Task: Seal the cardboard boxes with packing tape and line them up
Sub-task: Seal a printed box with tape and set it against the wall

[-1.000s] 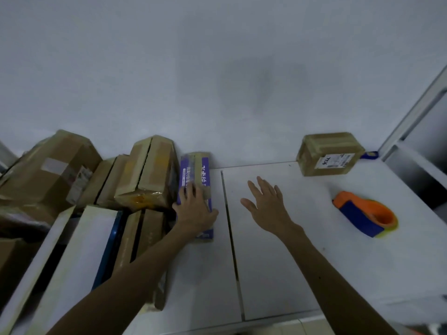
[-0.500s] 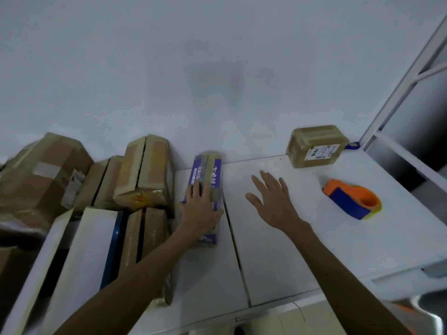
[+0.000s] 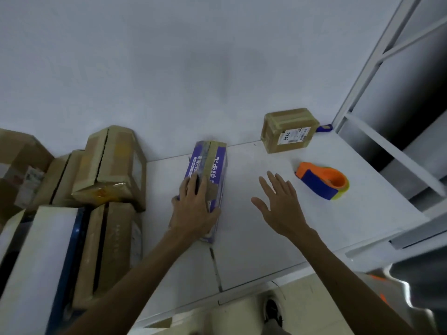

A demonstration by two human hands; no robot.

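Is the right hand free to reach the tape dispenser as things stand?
Probably yes: the right hand hovers open and empty, and only bare table lies between it and the tape dispenser.

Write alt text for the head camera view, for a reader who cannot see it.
A person's left hand rests on a purple taped box on a white table; the right hand is spread open near an orange-and-blue tape dispenser.
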